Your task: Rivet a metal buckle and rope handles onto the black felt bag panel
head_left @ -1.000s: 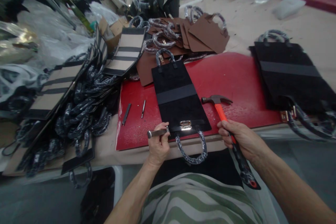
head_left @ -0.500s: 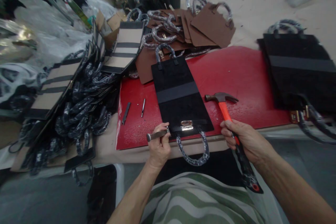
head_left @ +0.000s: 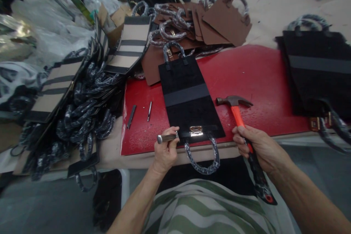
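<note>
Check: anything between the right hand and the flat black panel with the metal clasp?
Nothing visible: flat red mat shows between the right hand, gripping an orange-and-black claw hammer, and the flat black panel.

Grey floor [head_left: 52, 204], beige-covered table [head_left: 276, 11], dim, even light

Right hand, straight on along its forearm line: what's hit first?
Probably the black bag panel, at its near right edge, across a strip of red mat. The right hand holds a hammer, whose head could get there sooner. Height above the mat is unclear.
</note>
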`<state>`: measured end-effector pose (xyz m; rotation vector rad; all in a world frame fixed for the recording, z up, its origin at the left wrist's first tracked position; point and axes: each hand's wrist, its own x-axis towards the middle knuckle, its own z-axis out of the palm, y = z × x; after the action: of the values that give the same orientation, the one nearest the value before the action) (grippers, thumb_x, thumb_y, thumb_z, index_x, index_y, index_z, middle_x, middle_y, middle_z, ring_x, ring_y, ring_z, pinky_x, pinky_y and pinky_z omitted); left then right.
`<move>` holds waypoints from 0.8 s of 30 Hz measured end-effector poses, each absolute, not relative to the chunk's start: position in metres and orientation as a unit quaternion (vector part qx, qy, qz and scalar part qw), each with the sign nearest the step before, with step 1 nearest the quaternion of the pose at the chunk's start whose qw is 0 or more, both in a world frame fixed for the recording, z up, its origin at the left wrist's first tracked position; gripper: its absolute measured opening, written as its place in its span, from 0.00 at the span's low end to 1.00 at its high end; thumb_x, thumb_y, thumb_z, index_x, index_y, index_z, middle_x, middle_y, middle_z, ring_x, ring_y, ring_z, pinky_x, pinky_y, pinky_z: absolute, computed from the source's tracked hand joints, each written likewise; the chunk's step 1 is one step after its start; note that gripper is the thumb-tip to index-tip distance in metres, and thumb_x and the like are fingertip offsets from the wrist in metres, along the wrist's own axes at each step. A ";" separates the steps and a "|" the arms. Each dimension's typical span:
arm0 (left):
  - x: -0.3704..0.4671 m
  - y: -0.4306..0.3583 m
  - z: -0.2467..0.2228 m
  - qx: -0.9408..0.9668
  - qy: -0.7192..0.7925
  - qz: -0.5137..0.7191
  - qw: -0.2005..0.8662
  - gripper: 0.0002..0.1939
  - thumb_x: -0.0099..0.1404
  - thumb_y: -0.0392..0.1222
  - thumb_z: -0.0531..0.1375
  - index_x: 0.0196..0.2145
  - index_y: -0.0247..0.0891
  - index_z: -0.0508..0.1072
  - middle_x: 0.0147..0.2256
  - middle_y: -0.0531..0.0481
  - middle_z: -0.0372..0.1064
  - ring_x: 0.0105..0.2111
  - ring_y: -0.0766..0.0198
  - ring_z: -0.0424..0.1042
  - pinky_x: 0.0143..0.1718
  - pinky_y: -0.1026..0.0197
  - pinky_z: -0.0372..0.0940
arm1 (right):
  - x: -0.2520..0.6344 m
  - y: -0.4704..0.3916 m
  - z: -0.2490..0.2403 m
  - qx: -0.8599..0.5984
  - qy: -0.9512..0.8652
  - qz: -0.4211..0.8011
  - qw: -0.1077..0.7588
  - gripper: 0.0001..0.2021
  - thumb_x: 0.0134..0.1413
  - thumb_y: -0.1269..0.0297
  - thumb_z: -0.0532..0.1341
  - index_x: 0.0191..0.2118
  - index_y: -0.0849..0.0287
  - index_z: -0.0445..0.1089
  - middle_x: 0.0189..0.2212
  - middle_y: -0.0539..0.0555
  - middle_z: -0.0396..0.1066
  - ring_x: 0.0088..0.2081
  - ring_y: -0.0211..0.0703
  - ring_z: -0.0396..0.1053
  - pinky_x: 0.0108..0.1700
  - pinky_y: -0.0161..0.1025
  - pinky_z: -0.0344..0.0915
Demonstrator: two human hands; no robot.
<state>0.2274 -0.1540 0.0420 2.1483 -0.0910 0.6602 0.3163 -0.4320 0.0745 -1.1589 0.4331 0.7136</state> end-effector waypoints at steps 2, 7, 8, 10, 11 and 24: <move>0.226 -0.155 0.042 0.859 -0.038 0.271 0.433 0.05 0.70 0.35 0.55 0.43 0.38 0.67 0.46 0.41 0.75 0.48 0.57 0.76 0.49 0.51 0.73 | 0.316 -0.433 0.073 -0.528 0.199 0.328 0.758 0.16 0.45 0.54 0.72 0.33 0.58 0.69 0.19 0.44 0.59 0.15 0.29 0.53 0.14 0.28 0.53; 0.225 -0.155 0.040 0.854 -0.042 0.286 0.432 0.05 0.70 0.34 0.56 0.44 0.38 0.68 0.46 0.41 0.75 0.48 0.57 0.76 0.48 0.51 0.73 | 0.315 -0.434 0.070 -0.525 0.189 0.322 0.764 0.18 0.42 0.53 0.73 0.33 0.59 0.70 0.20 0.44 0.60 0.16 0.29 0.53 0.14 0.28 0.54; 0.225 -0.154 0.040 0.853 -0.045 0.285 0.435 0.06 0.70 0.34 0.56 0.44 0.38 0.68 0.46 0.41 0.75 0.48 0.58 0.76 0.49 0.51 0.73 | 0.315 -0.434 0.070 -0.526 0.187 0.321 0.765 0.18 0.42 0.53 0.73 0.33 0.59 0.70 0.20 0.44 0.60 0.16 0.29 0.53 0.14 0.28 0.54; 0.226 -0.154 0.040 0.851 -0.059 0.284 0.438 0.06 0.70 0.34 0.56 0.44 0.38 0.68 0.46 0.41 0.75 0.48 0.58 0.76 0.50 0.51 0.73 | 0.315 -0.433 0.072 -0.527 0.184 0.320 0.765 0.18 0.42 0.53 0.73 0.33 0.59 0.70 0.19 0.44 0.60 0.16 0.29 0.53 0.14 0.27 0.54; 0.226 -0.154 0.039 0.851 -0.064 0.285 0.437 0.06 0.70 0.34 0.56 0.44 0.38 0.68 0.46 0.41 0.75 0.48 0.58 0.76 0.50 0.50 0.72 | 0.315 -0.433 0.072 -0.529 0.184 0.319 0.765 0.18 0.42 0.54 0.73 0.33 0.59 0.70 0.19 0.44 0.59 0.16 0.29 0.54 0.14 0.27 0.54; 0.227 -0.155 0.040 0.865 -0.041 0.295 0.404 0.05 0.70 0.36 0.56 0.43 0.39 0.69 0.44 0.42 0.76 0.46 0.57 0.76 0.49 0.52 0.72 | 0.314 -0.430 0.076 -0.520 0.200 0.318 0.767 0.12 0.47 0.59 0.69 0.33 0.59 0.68 0.19 0.44 0.60 0.15 0.29 0.52 0.14 0.27 0.52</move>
<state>0.2272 -0.1551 0.0399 2.1825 -0.1032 0.7458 0.3139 -0.4298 0.0760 -1.1287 0.4347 0.6904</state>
